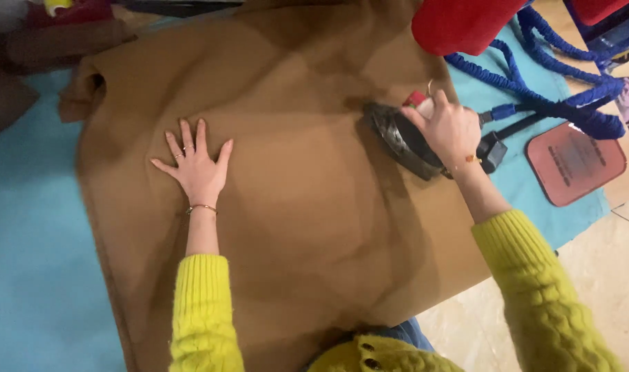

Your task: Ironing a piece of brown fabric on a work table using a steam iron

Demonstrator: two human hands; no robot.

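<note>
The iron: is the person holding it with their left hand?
No: the right hand grips the iron on the brown cloth, while the left hand lies flat and spread on the cloth.

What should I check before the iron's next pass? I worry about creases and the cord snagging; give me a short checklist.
1. Left hand flat on the brown cloth, fingers spread: ok.
2. Right hand grips the iron from above: ok.
3. Iron sits on the cloth, not on the blue cover: ok.
4. Left hand apart from the iron: ok.
5. Cloth between hand and iron looks flat, only soft shadows: ok; fine creases cannot tell.
6. Blue cord lies coiled to the right, off the cloth: ok; whether it has slack, cannot tell.
</note>
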